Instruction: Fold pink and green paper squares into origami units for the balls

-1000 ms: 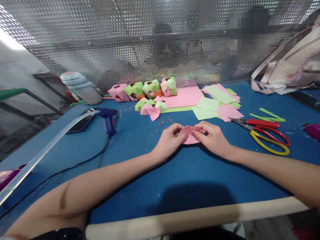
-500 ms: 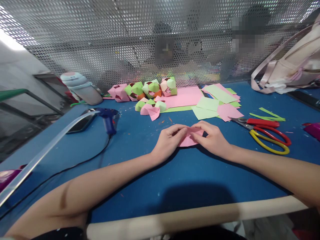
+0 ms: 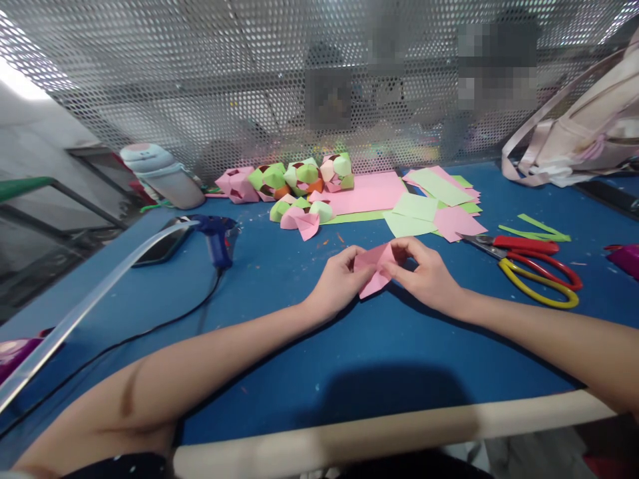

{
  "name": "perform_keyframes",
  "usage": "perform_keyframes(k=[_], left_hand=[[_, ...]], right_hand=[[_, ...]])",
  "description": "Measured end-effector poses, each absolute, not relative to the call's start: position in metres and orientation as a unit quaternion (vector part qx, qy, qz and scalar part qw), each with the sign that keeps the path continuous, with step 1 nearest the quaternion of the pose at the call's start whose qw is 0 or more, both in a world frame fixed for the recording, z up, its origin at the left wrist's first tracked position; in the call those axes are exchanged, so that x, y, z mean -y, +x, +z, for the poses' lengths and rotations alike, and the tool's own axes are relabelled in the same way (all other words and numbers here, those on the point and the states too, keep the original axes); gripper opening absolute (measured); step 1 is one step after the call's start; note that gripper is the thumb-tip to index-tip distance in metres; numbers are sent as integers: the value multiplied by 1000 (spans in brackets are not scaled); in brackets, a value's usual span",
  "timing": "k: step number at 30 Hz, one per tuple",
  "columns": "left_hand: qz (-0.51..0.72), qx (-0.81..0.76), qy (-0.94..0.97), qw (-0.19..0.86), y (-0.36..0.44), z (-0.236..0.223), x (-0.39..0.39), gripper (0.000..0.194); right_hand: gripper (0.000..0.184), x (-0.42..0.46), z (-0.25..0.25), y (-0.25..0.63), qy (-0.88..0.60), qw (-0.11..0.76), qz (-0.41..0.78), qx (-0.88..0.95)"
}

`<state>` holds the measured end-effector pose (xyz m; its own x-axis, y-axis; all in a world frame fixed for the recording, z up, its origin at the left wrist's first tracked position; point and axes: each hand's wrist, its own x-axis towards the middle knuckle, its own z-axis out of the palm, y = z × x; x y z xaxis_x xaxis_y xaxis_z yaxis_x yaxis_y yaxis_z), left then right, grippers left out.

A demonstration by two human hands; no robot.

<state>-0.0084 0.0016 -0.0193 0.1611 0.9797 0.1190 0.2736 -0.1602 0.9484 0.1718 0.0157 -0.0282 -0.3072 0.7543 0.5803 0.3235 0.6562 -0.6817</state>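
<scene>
A creased piece of pink paper (image 3: 375,258) is held between both hands just above the blue tabletop. My left hand (image 3: 337,283) pinches its left side, thumb lying across the face of the sheet. At the right edge, my right hand (image 3: 425,273) grips it between thumb and fingers. The paper is tilted, with one corner pointing down toward me. Beyond my hands lie curved pink and green paper pieces (image 3: 303,219). Behind those stands a row of folded paper shapes, a pink one (image 3: 238,185) at its left end.
Pink and green paper sheets (image 3: 414,216) lie at the back. Scissors (image 3: 536,283) with red and yellow handles and a red-handled tool (image 3: 526,245) rest at right. At left are a blue glue gun (image 3: 215,239), a dark phone (image 3: 162,245) and a bottle (image 3: 162,176).
The pink paper has been turned and tilted in my hands, so more of its face shows and a corner points downward. Both hands keep hold of it and have shifted only slightly.
</scene>
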Motion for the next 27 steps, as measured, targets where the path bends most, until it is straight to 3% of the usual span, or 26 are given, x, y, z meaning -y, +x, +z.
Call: perform_keyframes(k=[3,11,27], left_hand=[[408,-499,655,395,-8,-17,-1,12],[403,-471,660,424,-9,-17,-1,16],[421,-455,653,435,-10,-15,-1,23]], right_hand=[[4,-15,-26,172,-331,473,210,789],[17,-15,-29,172,-237,472,170,832],[13,-16,-29,171,-315,433,207,819]])
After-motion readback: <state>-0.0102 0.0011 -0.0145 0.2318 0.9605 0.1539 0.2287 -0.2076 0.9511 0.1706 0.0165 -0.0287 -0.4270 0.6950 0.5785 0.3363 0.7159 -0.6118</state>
